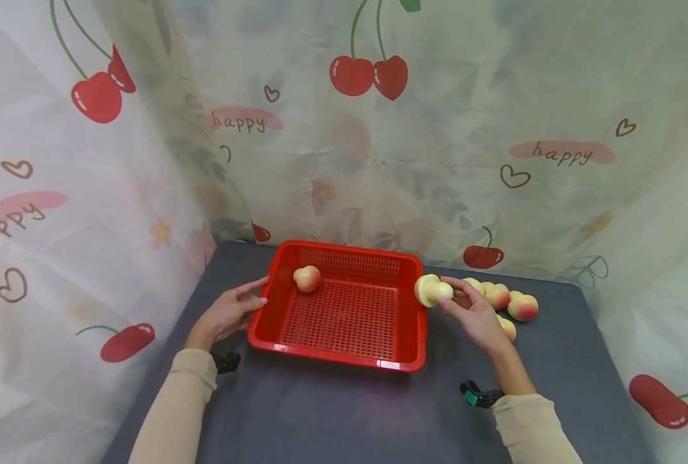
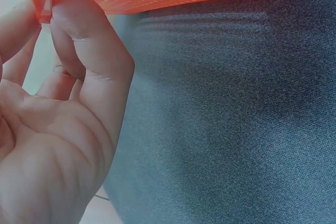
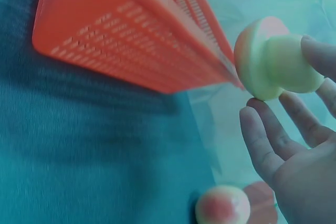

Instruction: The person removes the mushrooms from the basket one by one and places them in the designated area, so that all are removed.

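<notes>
A red plastic basket [image 1: 338, 357] with slotted walls and base stands on the dark table. My left hand [image 1: 230, 311] pinches its left rim between thumb and fingers, seen close up in the left wrist view. Above the basket's right rim, my right hand [image 1: 473, 314] holds a toy mushroom [image 1: 430, 291] by its pale stem. In the right wrist view that mushroom's [image 3: 255, 61] cap, pinkish on top and pale green beneath, points away from the palm towards the basket. Another mushroom [image 1: 307, 279] lies inside the basket, near its back left corner.
To the right of the basket, several more mushrooms [image 1: 522, 307] lie grouped on the table [image 1: 344, 412], partly hidden behind my right hand. Patterned curtains [image 1: 425, 193] with cherries enclose the table at the back and both sides.
</notes>
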`<action>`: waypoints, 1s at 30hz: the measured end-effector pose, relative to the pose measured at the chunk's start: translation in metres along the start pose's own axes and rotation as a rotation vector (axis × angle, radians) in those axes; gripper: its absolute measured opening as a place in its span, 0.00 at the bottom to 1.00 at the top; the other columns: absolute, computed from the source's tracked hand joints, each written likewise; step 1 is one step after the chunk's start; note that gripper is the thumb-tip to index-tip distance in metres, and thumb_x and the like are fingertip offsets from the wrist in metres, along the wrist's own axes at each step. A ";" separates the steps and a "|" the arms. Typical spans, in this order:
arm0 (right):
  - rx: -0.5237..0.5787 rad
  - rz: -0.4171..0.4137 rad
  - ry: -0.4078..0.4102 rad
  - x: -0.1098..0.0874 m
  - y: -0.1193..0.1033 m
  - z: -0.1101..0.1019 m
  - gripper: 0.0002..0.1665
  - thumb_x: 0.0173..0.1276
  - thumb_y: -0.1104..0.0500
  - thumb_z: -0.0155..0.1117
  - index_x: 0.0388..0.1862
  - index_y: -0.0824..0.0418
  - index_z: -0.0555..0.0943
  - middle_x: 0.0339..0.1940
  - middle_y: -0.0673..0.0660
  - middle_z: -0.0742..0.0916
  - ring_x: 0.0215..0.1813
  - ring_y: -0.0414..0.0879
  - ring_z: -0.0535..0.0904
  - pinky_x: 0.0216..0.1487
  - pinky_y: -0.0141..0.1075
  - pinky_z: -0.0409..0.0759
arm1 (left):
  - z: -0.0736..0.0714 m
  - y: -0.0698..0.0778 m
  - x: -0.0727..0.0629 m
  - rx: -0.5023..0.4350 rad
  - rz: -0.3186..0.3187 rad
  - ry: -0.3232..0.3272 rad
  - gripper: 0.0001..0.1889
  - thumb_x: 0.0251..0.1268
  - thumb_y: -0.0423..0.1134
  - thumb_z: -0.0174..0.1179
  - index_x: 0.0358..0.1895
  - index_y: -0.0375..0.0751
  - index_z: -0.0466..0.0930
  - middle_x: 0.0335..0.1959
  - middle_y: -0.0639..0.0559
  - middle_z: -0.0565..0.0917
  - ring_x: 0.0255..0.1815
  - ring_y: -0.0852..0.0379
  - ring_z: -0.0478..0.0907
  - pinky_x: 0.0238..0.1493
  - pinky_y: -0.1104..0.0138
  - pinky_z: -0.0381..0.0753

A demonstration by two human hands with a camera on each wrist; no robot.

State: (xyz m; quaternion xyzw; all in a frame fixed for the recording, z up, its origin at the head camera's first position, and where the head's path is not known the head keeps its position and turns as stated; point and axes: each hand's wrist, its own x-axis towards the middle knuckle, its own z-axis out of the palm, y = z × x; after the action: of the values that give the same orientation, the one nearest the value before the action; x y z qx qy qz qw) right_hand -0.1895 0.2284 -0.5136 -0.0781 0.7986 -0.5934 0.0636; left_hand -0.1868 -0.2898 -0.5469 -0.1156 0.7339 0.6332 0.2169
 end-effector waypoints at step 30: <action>0.139 0.025 0.254 -0.044 0.035 -0.080 0.35 0.73 0.59 0.66 0.76 0.64 0.67 0.55 0.37 0.79 0.48 0.26 0.85 0.46 0.23 0.86 | 0.000 0.001 0.000 -0.002 -0.001 -0.007 0.34 0.71 0.46 0.64 0.78 0.67 0.63 0.70 0.39 0.77 0.57 0.47 0.84 0.54 0.50 0.88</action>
State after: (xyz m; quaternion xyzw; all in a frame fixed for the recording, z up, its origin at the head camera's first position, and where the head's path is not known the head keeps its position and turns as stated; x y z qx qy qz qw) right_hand -0.1634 0.3220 -0.5233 0.0120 0.7581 -0.6515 -0.0252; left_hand -0.1872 -0.2894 -0.5462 -0.1141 0.7325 0.6342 0.2198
